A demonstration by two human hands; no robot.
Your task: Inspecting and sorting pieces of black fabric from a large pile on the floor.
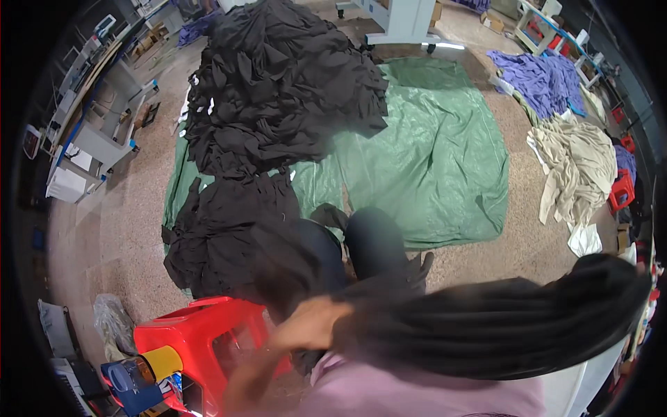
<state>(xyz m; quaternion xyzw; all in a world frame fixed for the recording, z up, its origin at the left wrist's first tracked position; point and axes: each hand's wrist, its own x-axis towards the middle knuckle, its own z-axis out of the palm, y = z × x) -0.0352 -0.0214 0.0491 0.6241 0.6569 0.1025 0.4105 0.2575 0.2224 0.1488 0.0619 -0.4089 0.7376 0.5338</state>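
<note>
A long, motion-blurred bundle of black cloth stretches from my lap out to the far right. My left hand is closed at its left end, the fingertips partly lost in the dark fabric and blur. My right hand does not show; the cloth covers that side. More dark fabric lies over my knees, just beyond my left hand. Left of my knees, a smaller heap of black garments rests on the green sheet. Behind it rises a large pile of black garments.
A red plastic stool stands close by my left forearm, with a yellow-and-blue item beside it. Purple cloth and beige cloth lie on the floor at right. Workbenches line the left; a white wheeled stand is at the back.
</note>
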